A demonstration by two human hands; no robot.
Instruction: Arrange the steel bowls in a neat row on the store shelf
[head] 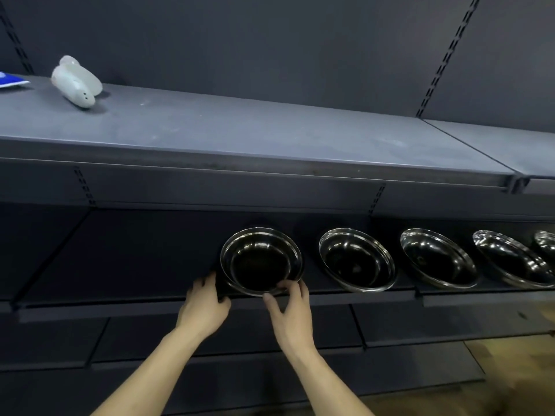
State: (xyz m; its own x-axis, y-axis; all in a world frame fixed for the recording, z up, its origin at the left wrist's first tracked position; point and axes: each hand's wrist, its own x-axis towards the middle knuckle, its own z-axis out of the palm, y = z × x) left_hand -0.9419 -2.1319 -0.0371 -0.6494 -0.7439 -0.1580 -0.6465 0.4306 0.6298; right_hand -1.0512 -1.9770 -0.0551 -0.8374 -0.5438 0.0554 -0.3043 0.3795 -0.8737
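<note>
Five steel bowls stand along the dark lower shelf, each tipped up on its edge so its hollow faces outward. The leftmost bowl is the one in hand; to its right stand the second bowl, the third bowl, the fourth bowl and a fifth bowl cut off by the frame edge.

The right hand pinches the lower rim of the leftmost bowl between thumb and curled fingers. The left hand rests just beside the bowl's left edge with its fingers bent over the shelf's front lip; whether it touches the bowl I cannot tell.

The bowl looks thin-walled, rigid and light, so a two-finger pinch should carry it. Polished steel is slick, though, and the rolled rim is the only real purchase; the smooth curved wall would likely slide out of a grip. Leaning on edge, it probably wants to roll or flop flat once released, and a knock could set its neighbour going. A second hand on the opposite rim would steady it while the spacing is matched to the others.

On the grey upper shelf lie a white plastic-wrapped item and a blue packet.
</note>
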